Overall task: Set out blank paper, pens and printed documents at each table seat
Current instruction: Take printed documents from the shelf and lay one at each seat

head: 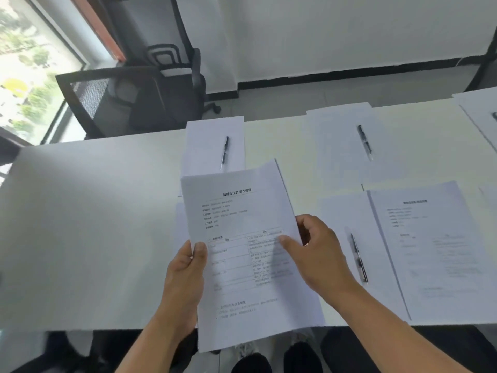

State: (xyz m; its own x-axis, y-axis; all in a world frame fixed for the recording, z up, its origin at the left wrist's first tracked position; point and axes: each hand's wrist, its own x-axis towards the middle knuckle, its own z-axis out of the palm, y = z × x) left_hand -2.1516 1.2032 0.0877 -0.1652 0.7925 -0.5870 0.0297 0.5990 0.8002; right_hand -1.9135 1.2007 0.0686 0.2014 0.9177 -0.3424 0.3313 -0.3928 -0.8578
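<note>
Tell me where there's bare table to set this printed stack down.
The widest bare patch of table lies left of the held stack, running to the window-side end. A narrow strip separates the two far sheets. To the right it is crowded: the sheet with a pen and a printed document.

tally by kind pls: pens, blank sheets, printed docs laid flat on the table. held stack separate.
Pens: 3, a possible fourth cut off at the right edge not counted
Blank sheets: 4, plus partial paper at the right edge
Printed documents on table: 1
Total: 8
Held stack of printed documents: 1, sheet count hidden
</note>
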